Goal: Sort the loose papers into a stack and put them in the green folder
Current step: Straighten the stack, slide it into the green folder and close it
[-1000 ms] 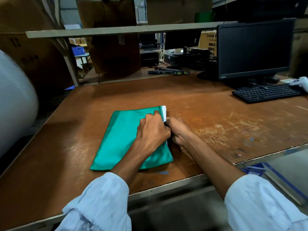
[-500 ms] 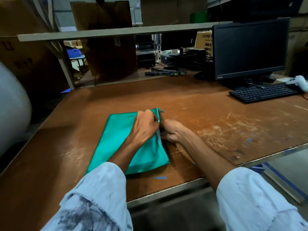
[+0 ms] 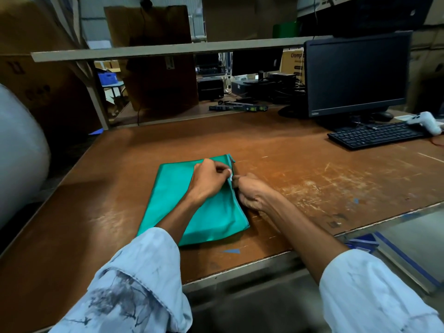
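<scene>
I judged closing underway: my left hand [image 3: 207,180] pinched a small white tab [image 3: 230,175] at the green folder [image 3: 173,195]'s right edge, my right hand [image 3: 252,194] curled there, grip unclear; next, pull steadily.

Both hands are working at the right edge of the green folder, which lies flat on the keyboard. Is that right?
Not quite. In the head view the green folder lies flat on the bare wooden table, not the keyboard, which sits far right. Both the left hand and right hand are at its right edge.
</scene>
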`<state>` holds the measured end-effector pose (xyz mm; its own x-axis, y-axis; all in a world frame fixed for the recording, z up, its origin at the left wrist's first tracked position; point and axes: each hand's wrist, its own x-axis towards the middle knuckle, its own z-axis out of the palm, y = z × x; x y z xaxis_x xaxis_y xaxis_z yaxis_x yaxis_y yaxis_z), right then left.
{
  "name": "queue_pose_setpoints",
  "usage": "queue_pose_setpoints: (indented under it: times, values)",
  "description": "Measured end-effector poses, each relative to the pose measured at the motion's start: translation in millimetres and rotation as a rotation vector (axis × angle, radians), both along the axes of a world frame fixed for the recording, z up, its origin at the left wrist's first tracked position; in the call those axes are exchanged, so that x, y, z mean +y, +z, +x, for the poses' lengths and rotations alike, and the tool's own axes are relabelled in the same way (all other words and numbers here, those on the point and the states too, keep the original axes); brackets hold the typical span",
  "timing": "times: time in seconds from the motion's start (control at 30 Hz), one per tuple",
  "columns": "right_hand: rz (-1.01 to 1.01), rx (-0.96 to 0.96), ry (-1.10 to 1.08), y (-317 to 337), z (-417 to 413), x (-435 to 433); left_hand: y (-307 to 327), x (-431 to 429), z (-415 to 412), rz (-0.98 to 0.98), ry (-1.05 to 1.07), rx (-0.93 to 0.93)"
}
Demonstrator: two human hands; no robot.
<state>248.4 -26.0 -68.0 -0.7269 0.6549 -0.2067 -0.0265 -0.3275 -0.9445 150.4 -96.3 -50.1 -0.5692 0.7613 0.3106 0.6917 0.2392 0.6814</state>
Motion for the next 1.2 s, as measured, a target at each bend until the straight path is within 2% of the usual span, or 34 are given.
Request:
queue_pose_setpoints:
  times: [0.07, 0.13, 0.2, 0.27, 0.4, 0.7, 0.77, 0.83, 1.0, 1.13, 1.2]
  values:
    - [0.128, -0.145, 0.027, 1.4, 6.7, 2.5, 0.0, -6.1, -1.4, -0.004, -0.065, -0.024]
    - [0.228, -0.284, 0.1, 3.5, 15.9, 1.5, 0.1, -13.6, -4.1, -0.079, -0.125, 0.097]
    - [0.269, -0.339, 0.162, 5.0, 25.0, -4.3, -3.0, -22.1, -6.3, -0.191, -0.186, 0.218]
    - [0.298, -0.325, 0.157, 4.6, 30.5, -9.6, -7.3, -27.1, -6.5, -0.244, -0.217, 0.289]
    - [0.387, -0.315, -0.037, -3.4, 25.8, -4.5, -13.3, -28.4, -7.3, -0.279, -0.24, 0.37]
    - [0.468, -0.393, -0.154, -21.0, -9.0, 46.2, -27.2, -6.6, -25.9, -0.413, -0.296, 0.394]
    - [0.502, -0.391, -0.164, -43.0, -28.8, 79.1, -28.7, 8.0, -35.8, -0.467, -0.309, 0.383]
    - [0.519, -0.406, -0.182, -34.2, -33.6, 77.9, -29.1, 23.1, -46.0, -0.534, -0.303, 0.353]
    - [0.514, -0.499, -0.083, -10.4, -47.2, 89.1, -18.0, 63.2, -72.9, -0.661, -0.22, 0.374]
    - [0.5, -0.582, 0.138, 7.1, -47.4, 107.8, -18.6, 96.3, -106.5, -0.643, -0.218, 0.493]
    - [0.565, -0.611, 0.156, 8.7, -56.9, 132.7, -24.6, 119.3, -128.9, -0.625, -0.237, 0.524]
